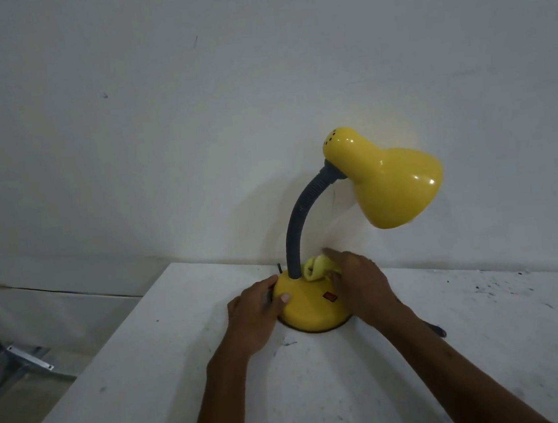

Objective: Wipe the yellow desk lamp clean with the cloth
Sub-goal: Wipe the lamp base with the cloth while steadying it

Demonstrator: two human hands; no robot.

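A yellow desk lamp (310, 306) stands on a white table (322, 379), close to the wall. Its round base carries a red switch (329, 296); a grey flexible neck (300, 216) curves up to the glossy yellow shade (391, 182), which points down and right. My left hand (259, 311) grips the left rim of the base, thumb on top. My right hand (360, 282) presses a pale yellow cloth (316, 267) onto the back right of the base, beside the neck. Most of the cloth is hidden under that hand.
A white wall rises directly behind the lamp. The table's left edge (112, 339) runs diagonally, with a floor and a metal bracket (28, 358) beyond it. A dark object (438, 329) peeks out behind my right forearm. Dark specks mark the tabletop at the right.
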